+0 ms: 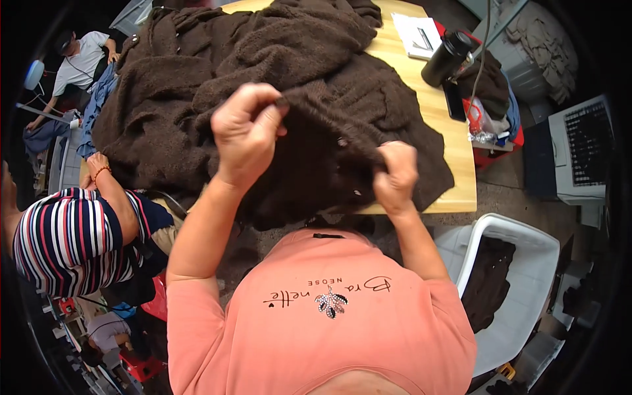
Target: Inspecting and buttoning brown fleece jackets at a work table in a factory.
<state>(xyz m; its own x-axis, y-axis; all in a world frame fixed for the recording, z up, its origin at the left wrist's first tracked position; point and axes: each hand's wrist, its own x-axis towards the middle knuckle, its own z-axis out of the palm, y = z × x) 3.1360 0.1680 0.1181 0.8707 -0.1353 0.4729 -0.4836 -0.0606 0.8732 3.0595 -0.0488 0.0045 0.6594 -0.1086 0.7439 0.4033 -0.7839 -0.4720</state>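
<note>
A dark brown fuzzy knit garment (299, 174) is stretched between my hands, its edge lifted off the table and its lower part hanging at the near edge. My left hand (247, 131) pinches that edge, thumb against fingers, slightly higher and farther away. My right hand (397, 174) is closed on the same garment at the right. Small shiny round fasteners (342, 141) show on the fabric between my hands. Behind them lies a large heap of the same brown knit (197, 85), spread over most of the wooden table (457, 164).
On the table's right side are a black tumbler (449, 58), a dark phone (454, 100) and a white booklet (415, 36). A white tub (510, 229) with brown fabric (487, 280) stands at my right. A person in stripes (72, 237) stands close on my left; another (82, 62) works beyond.
</note>
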